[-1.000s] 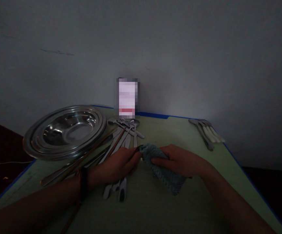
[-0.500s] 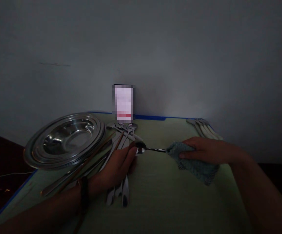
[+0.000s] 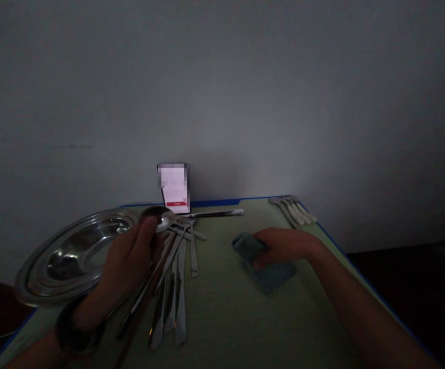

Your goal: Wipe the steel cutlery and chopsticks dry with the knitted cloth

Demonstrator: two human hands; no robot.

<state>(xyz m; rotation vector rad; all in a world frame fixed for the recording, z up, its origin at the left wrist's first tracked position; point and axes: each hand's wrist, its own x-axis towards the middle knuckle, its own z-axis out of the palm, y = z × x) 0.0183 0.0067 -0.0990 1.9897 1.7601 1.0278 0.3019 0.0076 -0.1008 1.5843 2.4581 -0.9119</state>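
A metal spoon (image 3: 164, 218) is gripped at its bowl by my left hand (image 3: 132, 259), its handle pointing right above the pile of cutlery. My right hand (image 3: 284, 248) is closed on a grey-green cloth (image 3: 268, 269), which hangs over the table apart from the spoon. Beneath and beside my left hand lie several knives (image 3: 180, 307), other metal cutlery and long brown chopsticks (image 3: 145, 302), partly covered by the hand and wrist. Stacked metal plates (image 3: 26, 277) stand to the left, behind my left forearm.
Several spoons or forks with pale handles (image 3: 299, 212) lie side by side at the table's back right corner. A lit phone (image 3: 175, 187) leans on the wall (image 3: 245, 92) behind the cutlery. The pale green table (image 3: 222, 318) has a blue edge.
My left hand has lifted the spoon up and left, out of the cloth. The cloth stays in my right hand, now off the spoon's handle. The view has shifted too.
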